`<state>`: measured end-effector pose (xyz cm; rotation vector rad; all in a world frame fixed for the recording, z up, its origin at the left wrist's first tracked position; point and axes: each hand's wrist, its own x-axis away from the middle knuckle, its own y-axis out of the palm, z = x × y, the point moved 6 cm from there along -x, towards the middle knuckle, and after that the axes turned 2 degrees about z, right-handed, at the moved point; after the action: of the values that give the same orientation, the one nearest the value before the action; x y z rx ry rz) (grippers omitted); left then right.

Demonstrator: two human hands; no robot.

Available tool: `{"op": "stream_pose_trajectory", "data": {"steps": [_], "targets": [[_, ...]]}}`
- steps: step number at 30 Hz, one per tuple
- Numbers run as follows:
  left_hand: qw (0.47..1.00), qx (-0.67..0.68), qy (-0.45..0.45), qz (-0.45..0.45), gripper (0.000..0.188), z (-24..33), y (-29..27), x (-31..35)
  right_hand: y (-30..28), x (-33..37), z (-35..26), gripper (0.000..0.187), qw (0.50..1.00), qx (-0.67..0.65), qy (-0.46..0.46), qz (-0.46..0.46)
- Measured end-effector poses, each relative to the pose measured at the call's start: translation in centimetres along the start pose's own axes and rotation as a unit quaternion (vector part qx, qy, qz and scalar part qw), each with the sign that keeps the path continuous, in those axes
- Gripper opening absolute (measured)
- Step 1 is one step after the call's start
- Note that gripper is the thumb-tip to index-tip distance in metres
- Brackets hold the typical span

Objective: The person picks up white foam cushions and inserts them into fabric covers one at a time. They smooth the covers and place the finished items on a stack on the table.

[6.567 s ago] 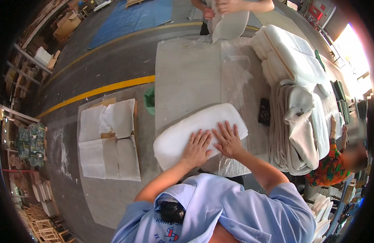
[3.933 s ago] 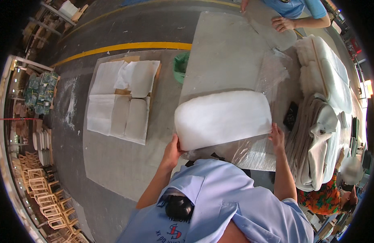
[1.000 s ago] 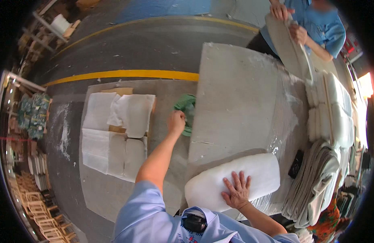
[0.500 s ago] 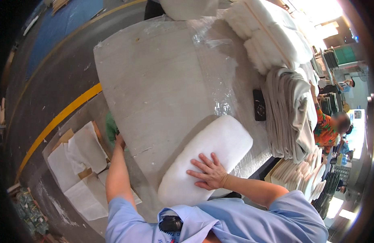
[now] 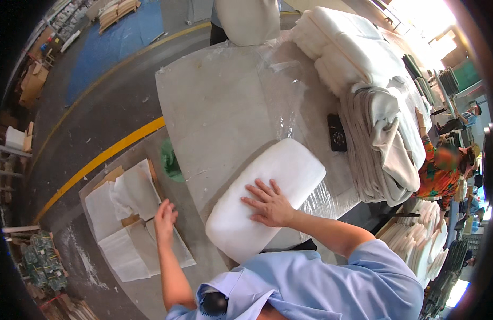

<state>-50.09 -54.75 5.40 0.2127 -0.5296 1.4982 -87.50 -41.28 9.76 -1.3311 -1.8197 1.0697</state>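
Note:
A thick white cushion (image 5: pixel 300 164), soft and rounded at the corners, lies at a slant on the near part of the table (image 5: pixel 214 101). My right hand (image 5: pixel 269 204) rests flat on it with the fingers spread. Off the table's left side, my left hand (image 5: pixel 165 217) hovers by the right edge of a pile of folded white sheets (image 5: pixel 130 186). Its fingers are loosely bent and apart, and I see nothing in them. A crumpled green plastic bag (image 5: pixel 171 160) hangs or lies by the table's left edge, beyond that hand.
Folded beige covers (image 5: pixel 372 144) are heaped at the table's right, with white fluffy cushions (image 5: pixel 353 48) behind. A black, flat, patterned object (image 5: pixel 336 133) lies beside the covers. A person (image 5: pixel 246 21) with a pale cushion stands at the far edge; another in a bright shirt (image 5: pixel 438 170) is at the right.
My left hand has come away from the green bag and back toward me, beside the white sheets. My right hand stays on the cushion. The far person's cushion shows more fully.

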Motion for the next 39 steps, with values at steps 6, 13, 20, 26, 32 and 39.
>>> {"op": "stream_pose_trajectory", "data": {"steps": [6, 13, 20, 26, 32, 39], "targets": [[0.986, 0.112, -0.118, 0.044, 0.051, -4.8, 2.9, 12.8, -10.2, 0.0, 10.7, 0.034, 0.947, -0.112, 0.085, 0.288], [0.957, 0.212, -0.191, 0.045, 0.056, -7.7, 9.6, 16.8, -10.2, -0.3, 22.2, 0.055, 0.908, -0.191, 0.355, 0.110], [0.928, 0.314, -0.110, 0.170, 0.068, -3.1, 12.3, 16.6, -10.8, 2.2, 20.4, 0.058, 0.889, -0.249, 0.330, 0.196], [0.929, 0.302, 0.021, 0.213, 0.067, 2.6, 11.0, 22.9, -14.2, 14.1, 14.9, 0.052, 0.782, -0.469, 0.170, 0.374], [0.926, 0.352, 0.036, 0.133, 0.050, -3.5, 10.8, 22.6, -8.1, 20.9, 13.8, 0.061, 0.768, -0.468, 0.213, 0.381], [0.963, -0.060, 0.206, 0.162, 0.043, 5.0, 11.0, 25.8, -8.6, 22.3, 13.6, 0.056, 0.779, -0.476, 0.204, 0.355]]}}
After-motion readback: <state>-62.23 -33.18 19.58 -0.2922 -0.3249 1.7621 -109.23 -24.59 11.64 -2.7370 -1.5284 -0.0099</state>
